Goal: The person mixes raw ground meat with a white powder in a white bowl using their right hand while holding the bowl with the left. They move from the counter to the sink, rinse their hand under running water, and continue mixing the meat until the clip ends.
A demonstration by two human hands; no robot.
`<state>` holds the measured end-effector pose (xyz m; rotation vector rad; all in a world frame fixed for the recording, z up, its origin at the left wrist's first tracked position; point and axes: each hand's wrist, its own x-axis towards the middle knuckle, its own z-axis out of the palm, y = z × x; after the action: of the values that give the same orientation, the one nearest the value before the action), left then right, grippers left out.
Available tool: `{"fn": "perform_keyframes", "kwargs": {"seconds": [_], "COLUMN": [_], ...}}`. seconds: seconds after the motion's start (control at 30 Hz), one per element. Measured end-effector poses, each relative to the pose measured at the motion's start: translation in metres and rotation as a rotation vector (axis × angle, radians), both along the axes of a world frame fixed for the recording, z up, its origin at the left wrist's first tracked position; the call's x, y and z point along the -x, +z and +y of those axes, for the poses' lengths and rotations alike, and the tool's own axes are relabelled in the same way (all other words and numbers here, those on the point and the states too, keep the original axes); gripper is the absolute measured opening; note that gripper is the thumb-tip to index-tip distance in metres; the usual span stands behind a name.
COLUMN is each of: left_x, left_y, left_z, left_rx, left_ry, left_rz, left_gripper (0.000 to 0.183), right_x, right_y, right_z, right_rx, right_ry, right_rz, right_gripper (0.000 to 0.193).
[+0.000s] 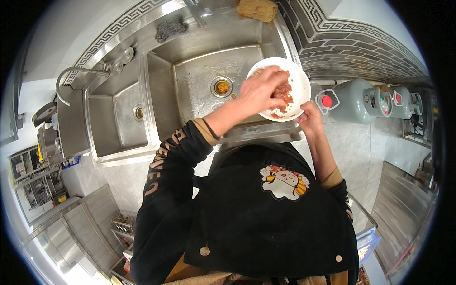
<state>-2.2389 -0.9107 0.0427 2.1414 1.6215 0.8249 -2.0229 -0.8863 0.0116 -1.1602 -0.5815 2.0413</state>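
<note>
Steel sink [199, 80] upper centre: your left hand [259, 90] pinches minced meat [283, 92], right hand [309, 118] grips the white plate [297, 76]; next, keep it level.

plate [298, 80] over sink [199, 80] right edge; gas cylinders [356, 100] right of sink.

1. Left arm: black sleeve, raised from the lower left and bent at the elbow; a dark band sits on the bare wrist.
2. Left hand [259, 90]: palm down, fingers curled downward and bunched at the tips, knuckles uppermost.
3. Right arm: forearm bare, sleeve pushed back near the elbow, running straight up from the lower right.
4. Right hand [311, 118]: just below and right of the left hand, fingers curled closed in a grip.
</note>
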Motion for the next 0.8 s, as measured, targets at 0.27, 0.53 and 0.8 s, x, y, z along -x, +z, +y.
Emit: {"fn": "perform_keyframes", "kwargs": {"seconds": [0.27,0.53,0.8], "left_x": [-0.003,-0.021,0.01], "left_y": [-0.005,0.001,0.003], "left_z": [0.041,0.006,0.021], "left_rx": [0.541,0.057,-0.113], "left_ry": [-0.177,-0.459,-0.248], "left_rz": [-0.127,-0.134,0.153], "left_gripper": [0.056,0.018,0.022], "right_x": [0.005,-0.007,-0.002], "right_y": [-0.009,-0.012,-0.004], "right_z": [-0.004,0.012,0.01], "right_rx": [-0.003,0.078,-0.001], "right_ry": [0.068,0.046,-0.029], "right_rz": [-0.034,0.054,-0.012], "right_gripper": [0.045,0.044,0.04]}}
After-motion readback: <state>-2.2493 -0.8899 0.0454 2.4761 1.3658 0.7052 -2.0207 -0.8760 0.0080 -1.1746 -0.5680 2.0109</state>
